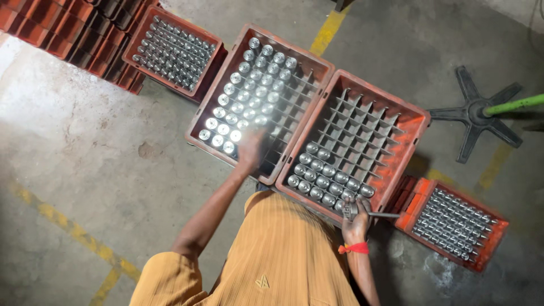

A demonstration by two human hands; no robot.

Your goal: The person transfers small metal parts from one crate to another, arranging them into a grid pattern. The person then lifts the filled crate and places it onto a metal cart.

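Silver metal cylinders (258, 120) are being reached for at the centre of the frame by the left hand (251, 150), which is blurred over the lower edge of the left orange crate (199, 105); whether its fingers are clenched or released cannot be told. This crate is being shown mostly filled, its lower-right cells bare. At lower centre right, a metal piece with a thin rod (362, 212) is being grasped by the right hand (357, 224), fingers clenched around it, at the near rim of the right orange crate (422, 122). Here only the bottom rows are being occupied by cylinders (323, 173). A red band (354, 248) is being worn on the right wrist. Two further filled crates are being seen, upper left (173, 51) and lower right (456, 226). A black star-shaped base with a green pole (481, 113) is being seen at upper right.
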